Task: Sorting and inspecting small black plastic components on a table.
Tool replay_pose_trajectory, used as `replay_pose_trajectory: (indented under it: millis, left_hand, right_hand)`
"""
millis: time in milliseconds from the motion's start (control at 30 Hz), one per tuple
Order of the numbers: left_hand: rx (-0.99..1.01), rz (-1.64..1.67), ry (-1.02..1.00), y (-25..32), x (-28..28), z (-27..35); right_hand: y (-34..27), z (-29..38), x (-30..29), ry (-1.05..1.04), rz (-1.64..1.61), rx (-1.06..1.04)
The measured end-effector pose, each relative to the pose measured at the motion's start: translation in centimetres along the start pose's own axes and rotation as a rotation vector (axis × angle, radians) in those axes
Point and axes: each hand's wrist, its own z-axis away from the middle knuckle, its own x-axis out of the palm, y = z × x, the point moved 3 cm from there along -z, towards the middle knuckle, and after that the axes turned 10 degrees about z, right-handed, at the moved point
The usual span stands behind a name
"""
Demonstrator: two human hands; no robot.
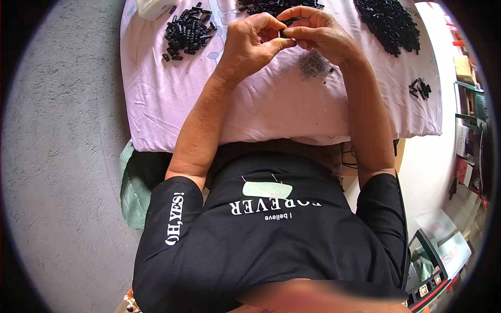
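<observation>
My left hand [250, 47] and my right hand [319, 33] meet over the far part of a table covered with a pink cloth [274, 109]. Pinched between the fingertips of both is a small black part [282, 33], mostly covered by the fingers. Just beyond the hands lies a pile of small black parts [282, 5], partly hidden by them. Left of my left hand sits a heap of short black tubular pieces [190, 31]. Dark specks [314, 64] are scattered on the cloth beneath my right wrist.
A larger pile of black pieces [391, 27] spreads at the far right, with a small group [420, 89] nearer the right edge. A white container [154, 8] stands at the far left corner. Below the table's left side hangs a green woven sack [133, 195].
</observation>
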Motion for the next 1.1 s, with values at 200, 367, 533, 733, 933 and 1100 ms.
replay_pose_trajectory:
  millis: [200,367,533,733,933,1100]
  left_hand:
    - [-0.023,-0.045,0.225,-1.2,-2.3,-0.3]
    - [-0.001,-0.567,0.535,-3.0,-8.1,-0.2]
    - [0.022,-1.218,0.529,-3.0,-9.8,0.5]
    - [-0.044,-0.566,0.52,-1.5,-8.2,-0.4]
    - [-0.108,-0.262,-0.018,-2.0,-5.1,0.0]
    - [-0.216,-0.328,-0.164,-1.6,-4.1,0.3]
  right_hand:
    - [-1.1,-0.1,0.0,0.034,-0.192,0.136]
    - [0.7,-0.6,-1.0,0.155,-0.133,0.173]
    - [0.2,0.0,-1.2,0.245,-0.055,0.258]
    - [0.6,-0.1,-1.2,0.306,-0.062,0.341]
    - [1.2,-0.5,-1.4,0.338,-0.124,0.317]
    - [2.0,-0.7,-1.9,0.346,-0.081,0.243]
